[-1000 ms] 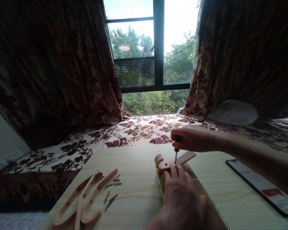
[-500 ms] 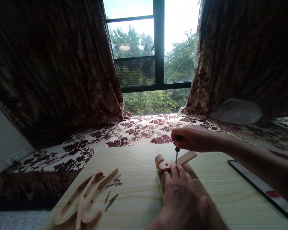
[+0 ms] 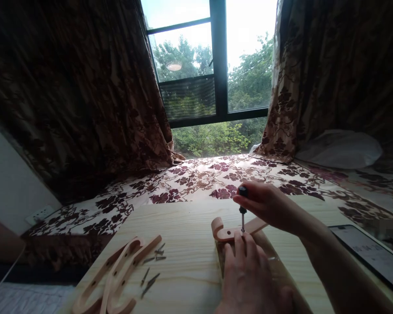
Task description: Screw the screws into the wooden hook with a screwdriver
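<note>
My right hand (image 3: 265,200) grips the dark handle of a screwdriver (image 3: 243,209), its fingers closed around it. The shaft stands nearly upright, with the tip at a hole in a pale wooden hook (image 3: 227,234). That hook lies across a long block (image 3: 278,266) with a shiny, wrapped-looking surface. My left hand (image 3: 249,274) lies over the block, its fingertips pressed to the hook's near edge right beside the screwdriver tip. Any screw under the tip is too small to make out.
More wooden hooks (image 3: 113,274) lie together at the left of the light wood table (image 3: 183,261). Several loose screws (image 3: 149,285) are scattered beside them. A tablet or phone (image 3: 370,253) lies at the right. Behind stand a flower-patterned cloth ledge (image 3: 196,179), curtains and a window.
My right hand has turned, with the wrist lower and the handle's top now showing. My left hand stays at the hook. The view has shifted slightly.
</note>
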Action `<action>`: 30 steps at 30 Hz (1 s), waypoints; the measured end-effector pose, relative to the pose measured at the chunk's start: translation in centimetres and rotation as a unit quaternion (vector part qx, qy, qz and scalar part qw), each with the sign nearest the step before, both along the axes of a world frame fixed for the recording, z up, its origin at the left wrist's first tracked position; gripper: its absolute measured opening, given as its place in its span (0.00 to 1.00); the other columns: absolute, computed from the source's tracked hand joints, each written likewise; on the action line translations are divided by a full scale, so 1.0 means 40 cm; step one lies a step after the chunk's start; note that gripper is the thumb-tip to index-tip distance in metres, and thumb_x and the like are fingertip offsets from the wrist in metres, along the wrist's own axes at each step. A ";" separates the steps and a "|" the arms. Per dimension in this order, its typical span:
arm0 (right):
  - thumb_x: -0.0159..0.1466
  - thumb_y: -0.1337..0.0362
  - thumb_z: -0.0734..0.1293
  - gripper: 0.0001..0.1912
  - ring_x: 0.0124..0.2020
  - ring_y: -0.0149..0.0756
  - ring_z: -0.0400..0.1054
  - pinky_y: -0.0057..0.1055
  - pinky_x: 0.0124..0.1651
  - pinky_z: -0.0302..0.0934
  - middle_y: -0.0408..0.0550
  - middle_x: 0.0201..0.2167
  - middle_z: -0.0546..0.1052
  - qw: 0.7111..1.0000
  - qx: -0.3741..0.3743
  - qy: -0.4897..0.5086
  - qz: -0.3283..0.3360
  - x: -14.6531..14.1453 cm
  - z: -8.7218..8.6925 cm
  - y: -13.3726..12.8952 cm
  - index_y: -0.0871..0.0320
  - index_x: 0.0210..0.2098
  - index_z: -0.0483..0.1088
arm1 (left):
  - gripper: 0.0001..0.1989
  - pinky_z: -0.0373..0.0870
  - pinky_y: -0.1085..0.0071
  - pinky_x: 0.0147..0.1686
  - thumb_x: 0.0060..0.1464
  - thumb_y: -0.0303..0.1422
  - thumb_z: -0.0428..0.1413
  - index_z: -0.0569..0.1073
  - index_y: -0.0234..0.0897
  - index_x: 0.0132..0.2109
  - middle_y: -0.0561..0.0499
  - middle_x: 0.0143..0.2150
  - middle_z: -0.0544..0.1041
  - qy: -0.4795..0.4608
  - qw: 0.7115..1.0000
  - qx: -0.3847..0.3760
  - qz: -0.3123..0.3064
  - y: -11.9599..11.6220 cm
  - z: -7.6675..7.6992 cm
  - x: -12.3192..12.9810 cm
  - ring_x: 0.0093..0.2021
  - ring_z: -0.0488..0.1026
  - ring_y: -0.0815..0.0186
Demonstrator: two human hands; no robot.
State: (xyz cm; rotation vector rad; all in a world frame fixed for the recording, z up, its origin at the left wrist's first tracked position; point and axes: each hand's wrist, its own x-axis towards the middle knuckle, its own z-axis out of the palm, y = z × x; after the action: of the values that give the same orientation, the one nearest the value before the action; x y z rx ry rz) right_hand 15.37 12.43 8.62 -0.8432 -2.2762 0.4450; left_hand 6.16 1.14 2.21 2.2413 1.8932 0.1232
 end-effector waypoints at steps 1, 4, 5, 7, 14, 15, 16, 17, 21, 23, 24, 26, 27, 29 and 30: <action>0.64 0.54 0.62 0.15 0.24 0.30 0.61 0.27 0.26 0.49 0.41 0.21 0.69 1.000 -0.001 0.003 -0.003 -0.001 -0.002 0.002 0.56 0.26 0.62 | 0.40 0.45 0.40 0.62 0.55 0.48 0.53 0.59 0.18 0.63 0.26 0.67 0.50 0.001 1.000 -0.002 0.004 0.000 0.000 0.002 0.66 0.43 0.35; 0.63 0.54 0.63 0.15 0.22 0.29 0.58 0.27 0.25 0.47 0.40 0.20 0.68 1.000 0.006 0.005 -0.014 -0.005 -0.001 0.009 0.56 0.25 0.61 | 0.40 0.45 0.40 0.62 0.54 0.50 0.53 0.61 0.19 0.62 0.26 0.66 0.52 0.003 0.999 0.031 0.007 0.000 -0.020 0.002 0.66 0.44 0.35; 0.63 0.54 0.63 0.16 0.21 0.29 0.57 0.27 0.25 0.47 0.40 0.19 0.67 1.000 0.012 0.005 -0.018 -0.006 -0.001 0.011 0.56 0.24 0.60 | 0.40 0.46 0.39 0.61 0.53 0.50 0.53 0.63 0.19 0.62 0.26 0.66 0.53 0.004 0.999 0.048 0.005 0.000 -0.031 0.000 0.66 0.45 0.35; 0.63 0.54 0.62 0.17 0.21 0.28 0.55 0.27 0.24 0.45 0.39 0.19 0.65 0.999 0.021 0.005 -0.023 -0.006 0.000 0.015 0.56 0.23 0.58 | 0.39 0.50 0.39 0.60 0.52 0.50 0.55 0.66 0.20 0.60 0.26 0.65 0.56 0.004 0.996 0.084 -0.005 -0.002 -0.046 -0.007 0.65 0.48 0.34; 0.64 0.55 0.62 0.16 0.22 0.29 0.56 0.26 0.25 0.47 0.39 0.19 0.65 1.000 -0.003 0.031 -0.001 0.009 -0.007 0.025 0.56 0.24 0.59 | 0.18 0.64 0.50 0.55 0.57 0.37 0.52 0.71 0.31 0.52 0.38 0.51 0.72 -0.064 0.943 0.316 -0.086 -0.027 0.061 -0.088 0.53 0.68 0.50; 0.64 0.55 0.62 0.16 0.22 0.29 0.57 0.26 0.25 0.47 0.40 0.19 0.66 0.999 -0.006 0.033 0.002 0.011 -0.007 0.026 0.56 0.24 0.60 | 0.17 0.67 0.54 0.52 0.58 0.35 0.52 0.70 0.33 0.52 0.40 0.50 0.72 -0.110 0.922 0.367 -0.061 -0.025 0.078 -0.110 0.51 0.68 0.53; 0.64 0.55 0.62 0.16 0.22 0.29 0.57 0.26 0.25 0.47 0.40 0.19 0.66 0.999 -0.007 0.034 0.006 0.013 -0.007 0.026 0.56 0.24 0.60 | 0.18 0.65 0.56 0.54 0.58 0.33 0.52 0.68 0.35 0.54 0.41 0.53 0.70 -0.146 0.917 0.371 -0.028 -0.019 0.086 -0.133 0.54 0.66 0.55; 0.64 0.55 0.62 0.16 0.22 0.29 0.57 0.26 0.25 0.47 0.40 0.20 0.66 0.999 -0.009 0.033 0.008 0.014 -0.006 0.026 0.56 0.25 0.61 | 0.19 0.62 0.55 0.57 0.58 0.32 0.53 0.67 0.38 0.56 0.43 0.55 0.69 -0.189 0.905 0.380 0.013 -0.011 0.085 -0.158 0.57 0.64 0.55; 0.64 0.54 0.61 0.15 0.22 0.29 0.57 0.26 0.25 0.48 0.40 0.20 0.66 1.000 -0.012 0.022 0.009 0.015 -0.003 0.022 0.57 0.26 0.63 | 0.35 0.50 0.55 0.62 0.51 0.36 0.62 0.58 0.39 0.63 0.42 0.61 0.65 -0.503 0.841 0.182 0.087 0.039 0.008 -0.236 0.62 0.59 0.55; 0.64 0.55 0.62 0.14 0.23 0.29 0.58 0.27 0.25 0.48 0.40 0.20 0.67 1.000 -0.007 0.014 0.011 0.016 -0.002 0.019 0.57 0.27 0.64 | 0.39 0.58 0.55 0.58 0.49 0.39 0.63 0.55 0.37 0.64 0.38 0.58 0.69 -0.556 0.819 0.118 0.078 0.057 -0.041 -0.250 0.58 0.65 0.53; 0.63 0.56 0.62 0.13 0.23 0.29 0.58 0.27 0.25 0.48 0.40 0.21 0.67 1.000 -0.002 0.010 0.010 0.016 -0.001 0.017 0.57 0.27 0.65 | 0.41 0.61 0.56 0.56 0.47 0.40 0.64 0.55 0.36 0.64 0.37 0.56 0.70 -0.574 0.810 0.095 0.072 0.062 -0.060 -0.251 0.56 0.67 0.52; 0.63 0.58 0.63 0.11 0.23 0.29 0.58 0.27 0.26 0.49 0.40 0.21 0.67 1.000 0.007 0.008 0.012 0.018 -0.002 0.015 0.57 0.28 0.65 | 0.43 0.65 0.59 0.52 0.46 0.42 0.65 0.55 0.36 0.64 0.37 0.54 0.72 -0.597 0.797 0.069 0.065 0.066 -0.086 -0.244 0.53 0.70 0.53; 0.63 0.59 0.62 0.10 0.23 0.30 0.59 0.27 0.26 0.49 0.40 0.21 0.68 1.000 0.006 0.009 0.016 0.019 -0.003 0.015 0.57 0.28 0.65 | 0.43 0.65 0.60 0.51 0.45 0.43 0.66 0.56 0.36 0.63 0.38 0.53 0.73 -0.606 0.790 0.061 0.064 0.065 -0.093 -0.239 0.51 0.71 0.53; 0.63 0.58 0.62 0.10 0.24 0.30 0.61 0.27 0.27 0.51 0.41 0.22 0.69 0.999 -0.011 0.012 0.030 0.019 -0.007 0.017 0.57 0.28 0.65 | 0.41 0.65 0.63 0.51 0.45 0.44 0.66 0.59 0.36 0.62 0.40 0.52 0.73 -0.618 0.781 0.056 0.071 0.062 -0.099 -0.231 0.49 0.71 0.56; 0.64 0.58 0.62 0.11 0.24 0.30 0.61 0.27 0.27 0.52 0.41 0.22 0.69 0.999 -0.020 0.014 0.036 0.019 -0.008 0.018 0.57 0.28 0.65 | 0.39 0.65 0.64 0.50 0.45 0.44 0.66 0.61 0.36 0.60 0.42 0.51 0.74 -0.621 0.778 0.057 0.077 0.061 -0.100 -0.229 0.48 0.71 0.57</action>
State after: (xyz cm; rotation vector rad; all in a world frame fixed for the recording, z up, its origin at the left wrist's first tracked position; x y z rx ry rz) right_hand 16.12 13.17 8.28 -0.7713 -2.2839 0.5322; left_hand -3.02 3.57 -1.78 1.3004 1.2257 1.3667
